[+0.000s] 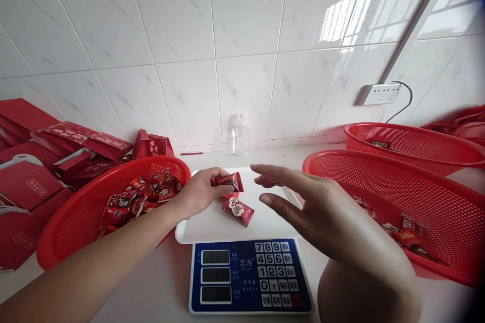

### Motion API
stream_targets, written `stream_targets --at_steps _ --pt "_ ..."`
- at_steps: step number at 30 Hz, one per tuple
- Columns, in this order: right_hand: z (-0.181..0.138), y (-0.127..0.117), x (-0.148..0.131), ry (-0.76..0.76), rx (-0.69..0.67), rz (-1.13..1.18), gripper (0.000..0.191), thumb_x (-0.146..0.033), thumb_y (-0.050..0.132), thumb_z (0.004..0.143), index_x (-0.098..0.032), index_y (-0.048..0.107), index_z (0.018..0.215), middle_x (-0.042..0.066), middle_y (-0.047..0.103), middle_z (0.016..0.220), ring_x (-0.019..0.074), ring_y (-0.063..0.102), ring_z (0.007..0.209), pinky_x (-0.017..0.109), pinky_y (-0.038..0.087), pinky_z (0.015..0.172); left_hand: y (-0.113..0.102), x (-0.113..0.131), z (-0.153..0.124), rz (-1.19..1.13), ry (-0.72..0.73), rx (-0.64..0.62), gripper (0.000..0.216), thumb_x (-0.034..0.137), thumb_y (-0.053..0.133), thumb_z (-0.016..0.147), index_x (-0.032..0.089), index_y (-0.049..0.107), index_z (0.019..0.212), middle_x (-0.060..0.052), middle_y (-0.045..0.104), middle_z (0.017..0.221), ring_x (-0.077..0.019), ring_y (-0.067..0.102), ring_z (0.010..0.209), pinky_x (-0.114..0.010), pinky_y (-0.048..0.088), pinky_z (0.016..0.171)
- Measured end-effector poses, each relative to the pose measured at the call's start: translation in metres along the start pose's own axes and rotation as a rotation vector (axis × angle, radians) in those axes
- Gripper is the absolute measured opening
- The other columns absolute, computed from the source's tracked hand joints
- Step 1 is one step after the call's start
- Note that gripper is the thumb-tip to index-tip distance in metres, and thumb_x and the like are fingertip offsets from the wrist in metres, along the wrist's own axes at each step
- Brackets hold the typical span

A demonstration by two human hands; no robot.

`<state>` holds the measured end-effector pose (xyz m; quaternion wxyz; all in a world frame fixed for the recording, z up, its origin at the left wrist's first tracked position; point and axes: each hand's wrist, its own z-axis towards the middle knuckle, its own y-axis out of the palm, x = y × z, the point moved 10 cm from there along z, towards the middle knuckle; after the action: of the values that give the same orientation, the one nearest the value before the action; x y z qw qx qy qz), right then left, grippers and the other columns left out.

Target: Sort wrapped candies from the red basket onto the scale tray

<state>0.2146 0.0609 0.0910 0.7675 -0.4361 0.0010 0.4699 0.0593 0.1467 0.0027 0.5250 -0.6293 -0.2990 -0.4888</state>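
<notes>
My left hand is closed on a dark red wrapped candy over the white tray of the scale. Just below it, a second wrapped candy in a pinkish-red wrapper rests on the tray, and a bit of bright red shows between the two. My right hand hovers above the right part of the tray with fingers stretched out and nothing in them. In front of the tray is the scale's blue keypad panel, its small displays too dim to read.
A red basket with many wrapped candies stands left. Two more red baskets with a few packets are at right. Red gift boxes pile up far left. A clear bottle and a power strip are by the tiled wall.
</notes>
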Motion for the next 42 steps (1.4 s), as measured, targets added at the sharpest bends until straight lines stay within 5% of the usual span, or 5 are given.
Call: stream_targets --at_steps 11,16,21,30,42 --pt "0.016 0.017 0.01 0.011 -0.031 0.101 0.021 -0.006 0.058 0.085 -0.022 0.072 0.088 0.0 0.076 0.084 0.0149 0.071 0.073 0.024 0.055 0.064 -0.004 0.056 -0.051 0.066 0.375 0.25 0.03 0.019 0.07 0.083 0.03 0.061 0.11 -0.001 0.068 0.112 -0.0212 0.063 0.112 -0.038 0.05 0.098" --pt "0.013 -0.003 0.002 -0.065 0.174 0.168 0.028 -0.001 0.049 0.081 -0.02 0.069 0.079 0.001 0.074 0.079 0.0141 0.07 0.069 0.024 0.053 0.06 0.017 0.043 -0.054 -0.271 0.17 -0.071 0.07 0.038 0.083 0.075 0.036 0.045 0.134 -0.006 0.056 0.137 -0.0262 0.06 0.121 -0.044 0.049 0.102" --pt "0.014 0.006 -0.001 -0.118 0.139 0.215 0.028 -0.002 0.048 0.086 -0.019 0.069 0.081 0.003 0.073 0.082 0.0129 0.069 0.069 0.023 0.053 0.059 0.026 0.044 -0.056 -0.564 0.09 -0.132 0.05 0.041 0.077 0.082 0.026 0.052 0.122 -0.001 0.069 0.094 -0.0148 0.067 0.079 -0.034 0.055 0.08" --pt "0.011 -0.007 0.008 0.011 0.207 0.147 0.017 -0.017 0.057 0.094 -0.02 0.072 0.099 0.001 0.075 0.083 0.0129 0.068 0.071 0.021 0.052 0.059 0.005 0.029 -0.029 -0.158 0.112 0.069 0.038 0.035 0.066 0.086 0.025 0.051 0.118 -0.003 0.071 0.1 -0.016 0.064 0.082 -0.033 0.05 0.079" --pt "0.005 -0.017 0.004 0.003 0.192 0.139 0.015 -0.02 0.06 0.095 -0.019 0.071 0.104 -0.001 0.075 0.082 0.0101 0.067 0.069 0.017 0.051 0.056 0.018 -0.032 0.025 0.393 -0.013 -0.296 0.053 0.023 0.061 0.075 0.027 0.059 0.128 -0.005 0.065 0.135 -0.032 0.056 0.126 -0.043 0.043 0.103"
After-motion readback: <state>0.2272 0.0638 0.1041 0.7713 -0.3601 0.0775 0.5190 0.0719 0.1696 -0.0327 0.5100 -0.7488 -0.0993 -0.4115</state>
